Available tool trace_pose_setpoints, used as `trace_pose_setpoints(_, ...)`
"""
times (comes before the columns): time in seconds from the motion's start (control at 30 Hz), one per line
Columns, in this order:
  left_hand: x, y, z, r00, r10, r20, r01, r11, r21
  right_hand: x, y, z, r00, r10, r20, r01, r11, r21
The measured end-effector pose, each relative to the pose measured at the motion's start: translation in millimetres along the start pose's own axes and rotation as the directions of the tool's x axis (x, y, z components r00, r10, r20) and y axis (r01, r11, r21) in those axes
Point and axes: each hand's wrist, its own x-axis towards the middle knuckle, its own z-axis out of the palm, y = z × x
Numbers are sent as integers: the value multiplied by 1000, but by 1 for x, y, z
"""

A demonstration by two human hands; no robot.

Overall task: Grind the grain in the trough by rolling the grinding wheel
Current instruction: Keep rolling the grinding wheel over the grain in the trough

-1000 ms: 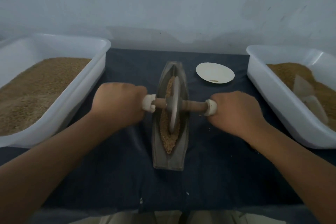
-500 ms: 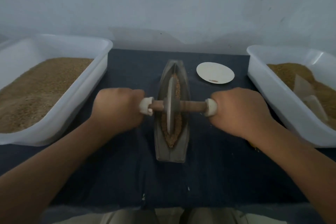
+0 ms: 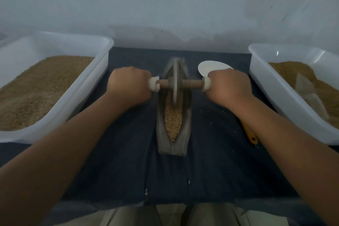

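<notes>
A grey boat-shaped trough (image 3: 161, 134) lies lengthwise on the dark cloth, with tan grain (image 3: 173, 121) filling its near half. The grey grinding wheel (image 3: 175, 86) stands on edge in the far half of the trough, on a wooden axle (image 3: 190, 84) with white end caps. My left hand (image 3: 130, 86) grips the axle's left handle and my right hand (image 3: 229, 87) grips the right handle. The handles themselves are hidden inside my fists.
A white tub (image 3: 82, 86) full of grain stands at the left, another white tub (image 3: 275, 90) with grain and a pale scoop at the right. A small white dish (image 3: 207, 67) lies behind my right hand. A yellow handle (image 3: 249, 135) pokes out under my right forearm.
Both hands have pushed the wheel away from me, from the trough's middle to its far half. The grain in the near half is now uncovered.
</notes>
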Motion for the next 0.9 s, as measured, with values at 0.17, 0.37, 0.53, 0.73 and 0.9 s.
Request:
trace_pose_setpoints(0.17,-76,-5,-8,987,102,-122,-104,995,-10,-70,1,-15,984,-126,-128,129,991,15)
trace_pose_setpoints(0.37,-5,3,-8,999,41,-1,-41,998,56,-18,4,19,997,45,-55,-46,999,-12)
trace_pose_setpoints(0.53,41,8,-13,999,48,22,-50,991,122,14,8,30,990,139,36,-141,989,52)
trace_pose_setpoints(0.73,-50,3,-23,990,130,-45,-126,989,75,-69,4,3,998,-16,-63,19,999,50)
trace_pose_setpoints(0.9,-44,0,-19,984,163,-71,-156,983,93,-71,6,1,1000,-12,14,11,999,37)
